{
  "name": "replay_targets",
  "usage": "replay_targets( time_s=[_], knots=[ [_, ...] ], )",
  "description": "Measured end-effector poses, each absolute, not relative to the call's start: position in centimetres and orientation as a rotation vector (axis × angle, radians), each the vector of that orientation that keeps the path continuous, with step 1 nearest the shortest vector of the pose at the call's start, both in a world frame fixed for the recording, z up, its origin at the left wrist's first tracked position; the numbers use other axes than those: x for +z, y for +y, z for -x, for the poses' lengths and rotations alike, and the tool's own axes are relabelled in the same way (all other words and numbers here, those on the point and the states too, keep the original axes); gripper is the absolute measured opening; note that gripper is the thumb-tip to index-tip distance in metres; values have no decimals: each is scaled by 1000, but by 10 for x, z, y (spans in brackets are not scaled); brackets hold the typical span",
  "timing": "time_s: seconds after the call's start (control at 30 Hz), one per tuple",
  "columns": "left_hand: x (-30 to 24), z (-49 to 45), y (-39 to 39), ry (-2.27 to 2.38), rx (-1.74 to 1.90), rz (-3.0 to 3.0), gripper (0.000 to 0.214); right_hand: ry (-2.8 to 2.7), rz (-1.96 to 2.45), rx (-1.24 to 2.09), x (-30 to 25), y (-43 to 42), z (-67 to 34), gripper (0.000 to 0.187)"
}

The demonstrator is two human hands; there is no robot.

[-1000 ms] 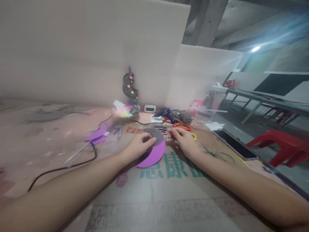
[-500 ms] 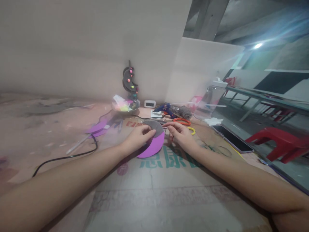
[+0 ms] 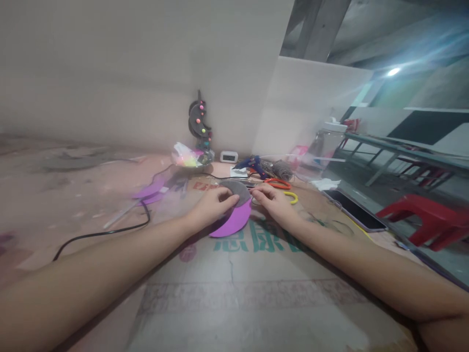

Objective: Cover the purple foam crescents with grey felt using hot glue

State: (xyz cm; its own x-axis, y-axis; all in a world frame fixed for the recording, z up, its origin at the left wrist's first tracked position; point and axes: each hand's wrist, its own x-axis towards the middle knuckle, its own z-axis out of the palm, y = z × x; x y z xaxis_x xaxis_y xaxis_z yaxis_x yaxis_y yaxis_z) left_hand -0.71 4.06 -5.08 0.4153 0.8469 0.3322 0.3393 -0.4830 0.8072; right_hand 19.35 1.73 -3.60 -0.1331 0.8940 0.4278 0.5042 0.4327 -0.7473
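My left hand [image 3: 219, 203] pinches a round grey disc [image 3: 236, 189] between thumb and fingers. Under the disc a curved purple foam-like sheet [image 3: 232, 222] shows, its lower edge over the cardboard. My right hand [image 3: 270, 198] is at the disc's right edge, thumb and index finger pressed together. Whatever those fingertips hold, if anything, is too small to make out. Just behind my right hand lie scissors with orange handles [image 3: 277, 184], and a yellow handle loop [image 3: 292, 197] shows beside it.
Printed cardboard [image 3: 234, 293] covers the table. Behind stand a glue gun [image 3: 252, 165], grey yarn [image 3: 283, 170], a small digital clock [image 3: 229, 157], a bowl [image 3: 192, 166] and a dark crescent ornament [image 3: 198, 120]. A phone [image 3: 355, 210] lies right; purple pieces [image 3: 150, 190] and a black cable [image 3: 98, 234] left.
My right fingertips have drawn together into a pinch at the disc's right edge; the index finger was more stretched out before. My left hand keeps its hold. The whole view has shifted slightly.
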Motion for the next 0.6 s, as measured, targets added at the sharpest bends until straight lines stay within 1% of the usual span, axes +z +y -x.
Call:
replay_targets(
  time_s=[0.23, 0.6],
  knots=[
    [-51, 6, 40, 1009, 996, -2024, 36, -1870, 1207, 545, -39, 20, -194, 27],
    [-49, 5, 38, 989, 960, -2014, 34, -1841, 1170, 596, -39, 20, -196, 24]
  ],
)
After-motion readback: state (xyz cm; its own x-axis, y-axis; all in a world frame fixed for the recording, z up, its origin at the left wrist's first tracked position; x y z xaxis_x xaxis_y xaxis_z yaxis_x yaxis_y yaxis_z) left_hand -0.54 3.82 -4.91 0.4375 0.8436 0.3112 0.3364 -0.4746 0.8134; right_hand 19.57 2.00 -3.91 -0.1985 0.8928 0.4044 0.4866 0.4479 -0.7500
